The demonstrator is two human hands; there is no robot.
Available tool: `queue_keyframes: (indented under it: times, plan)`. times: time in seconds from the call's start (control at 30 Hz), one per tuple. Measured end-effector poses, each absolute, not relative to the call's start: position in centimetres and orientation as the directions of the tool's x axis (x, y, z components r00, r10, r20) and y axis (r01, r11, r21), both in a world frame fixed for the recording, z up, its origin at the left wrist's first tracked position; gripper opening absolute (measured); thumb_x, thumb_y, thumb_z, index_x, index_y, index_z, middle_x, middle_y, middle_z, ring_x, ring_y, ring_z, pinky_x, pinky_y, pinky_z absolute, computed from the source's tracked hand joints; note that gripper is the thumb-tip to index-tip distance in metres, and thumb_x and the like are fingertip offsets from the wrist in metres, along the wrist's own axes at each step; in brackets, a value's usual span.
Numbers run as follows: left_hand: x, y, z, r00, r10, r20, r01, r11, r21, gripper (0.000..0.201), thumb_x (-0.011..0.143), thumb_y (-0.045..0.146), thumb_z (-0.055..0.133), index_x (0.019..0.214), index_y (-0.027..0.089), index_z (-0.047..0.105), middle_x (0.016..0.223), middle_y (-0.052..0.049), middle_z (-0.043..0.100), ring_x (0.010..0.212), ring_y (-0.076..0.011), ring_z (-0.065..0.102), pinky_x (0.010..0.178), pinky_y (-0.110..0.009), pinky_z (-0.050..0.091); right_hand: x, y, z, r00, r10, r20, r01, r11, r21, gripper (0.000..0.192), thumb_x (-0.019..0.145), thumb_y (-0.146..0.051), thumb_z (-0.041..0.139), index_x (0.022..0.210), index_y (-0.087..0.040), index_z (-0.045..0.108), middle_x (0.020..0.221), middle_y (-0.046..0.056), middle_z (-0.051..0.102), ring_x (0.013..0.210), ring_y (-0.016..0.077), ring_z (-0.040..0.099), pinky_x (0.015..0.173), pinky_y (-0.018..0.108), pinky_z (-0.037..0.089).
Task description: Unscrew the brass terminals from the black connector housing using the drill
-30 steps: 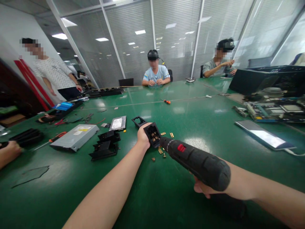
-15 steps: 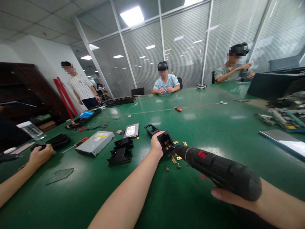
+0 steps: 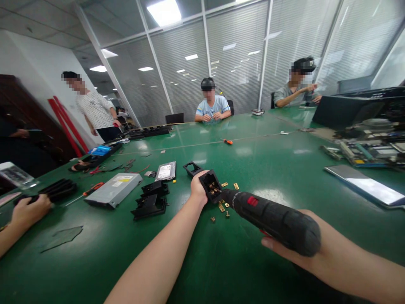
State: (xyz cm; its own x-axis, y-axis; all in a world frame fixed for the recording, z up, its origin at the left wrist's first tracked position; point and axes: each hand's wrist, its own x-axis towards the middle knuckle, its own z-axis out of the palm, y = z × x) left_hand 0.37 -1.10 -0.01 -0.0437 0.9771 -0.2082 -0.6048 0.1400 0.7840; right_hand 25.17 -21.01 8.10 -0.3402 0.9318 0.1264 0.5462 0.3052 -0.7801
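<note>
While the left hand grips a black socket housing, the right hand clasps an electric screwdriver.

The electric screwdriver hides most of the right hand, and its bit is lost inside the black socket housing. At nine o'clock, a co-worker's forearm is cut off by the edge. The brass bits are too small to identify.
</note>
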Motion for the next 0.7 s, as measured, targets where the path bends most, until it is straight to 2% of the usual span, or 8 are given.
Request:
queue_keyframes:
  times: [0.07, 0.1, 0.2, 0.27, 0.37, 0.47, 0.7]
  plan:
    - [0.3, -1.2, 0.3, -0.036, 0.978, -0.208, -0.613, 0.143, 0.777, 0.014, 0.073, 0.032, 0.07, 0.076, 0.018, 0.069, 0.063, -0.003, 0.067, 0.055, -0.0214, 0.066, 0.059, -0.035, 0.056, 25.2, -20.9, 8.7, -0.374, 0.924, 0.08, 0.57, 0.298, -0.766, 0.015, 0.091, -0.037, 0.074, 0.09, -0.022, 0.076, 0.08, 0.005, 0.079, 0.071, 0.0263, 0.075, 0.06, 0.031, 0.06]
    - [0.3, -1.2, 0.5, -0.038, 0.977, -0.209, -0.615, 0.141, 0.776, 0.014, 0.075, 0.033, 0.069, 0.076, 0.018, 0.068, 0.063, -0.004, 0.067, 0.055, -0.0217, 0.066, 0.059, -0.035, 0.056, 25.3, -20.8, 8.9, -0.404, 0.911, 0.078, 0.567, 0.317, -0.76, 0.012, 0.091, -0.031, 0.072, 0.097, -0.022, 0.077, 0.087, 0.005, 0.082, 0.077, 0.0278, 0.078, 0.067, 0.032, 0.062]
    - [0.1, -1.2, 1.1, -0.059, 0.974, -0.22, -0.61, 0.14, 0.78, 0.016, 0.077, 0.034, 0.068, 0.076, 0.018, 0.07, 0.063, -0.005, 0.068, 0.057, -0.0228, 0.067, 0.06, -0.037, 0.058, 25.4, -20.7, 8.9, -0.486, 0.865, 0.126, 0.547, 0.414, -0.727, 0.05, 0.087, -0.02, 0.07, 0.137, -0.025, 0.07, 0.115, 0.008, 0.083, 0.105, 0.0333, 0.08, 0.084, 0.036, 0.064]
    - [0.1, -1.2, 1.4, -0.074, 0.974, -0.213, -0.611, 0.125, 0.782, 0.017, 0.077, 0.034, 0.067, 0.078, 0.017, 0.072, 0.064, -0.005, 0.069, 0.057, -0.0228, 0.068, 0.062, -0.038, 0.059, 25.3, -20.8, 8.5, -0.516, 0.842, 0.158, 0.572, 0.476, -0.668, 0.068, 0.083, -0.018, 0.072, 0.15, -0.027, 0.061, 0.121, 0.01, 0.082, 0.109, 0.0337, 0.079, 0.086, 0.037, 0.063]
    - [0.0, -1.2, 1.6, -0.06, 0.98, -0.188, -0.612, 0.113, 0.783, 0.018, 0.078, 0.033, 0.066, 0.078, 0.017, 0.073, 0.064, -0.006, 0.069, 0.059, -0.0223, 0.069, 0.063, -0.037, 0.06, 25.1, -21.0, 7.9, -0.543, 0.825, 0.157, 0.624, 0.521, -0.583, 0.077, 0.081, -0.021, 0.075, 0.155, -0.024, 0.056, 0.12, 0.012, 0.081, 0.103, 0.0314, 0.08, 0.086, 0.035, 0.062]
    - [0.2, -1.2, 1.6, -0.033, 0.984, -0.173, -0.589, 0.121, 0.799, 0.018, 0.078, 0.032, 0.066, 0.075, 0.016, 0.072, 0.065, -0.007, 0.07, 0.06, -0.0223, 0.07, 0.063, -0.036, 0.06, 25.1, -21.2, 7.8, -0.546, 0.826, 0.142, 0.65, 0.524, -0.551, 0.075, 0.082, -0.026, 0.075, 0.155, -0.022, 0.056, 0.12, 0.014, 0.08, 0.099, 0.0312, 0.08, 0.084, 0.036, 0.061]
    - [0.4, -1.3, 1.3, -0.001, 0.995, -0.101, -0.512, 0.086, 0.855, 0.015, 0.075, 0.03, 0.069, 0.078, 0.015, 0.073, 0.067, -0.006, 0.069, 0.058, -0.0213, 0.067, 0.06, -0.035, 0.058, 25.4, -21.2, 8.7, -0.546, 0.826, 0.139, 0.62, 0.51, -0.596, 0.066, 0.082, -0.029, 0.075, 0.146, -0.022, 0.063, 0.116, 0.012, 0.079, 0.091, 0.0284, 0.079, 0.081, 0.036, 0.061]
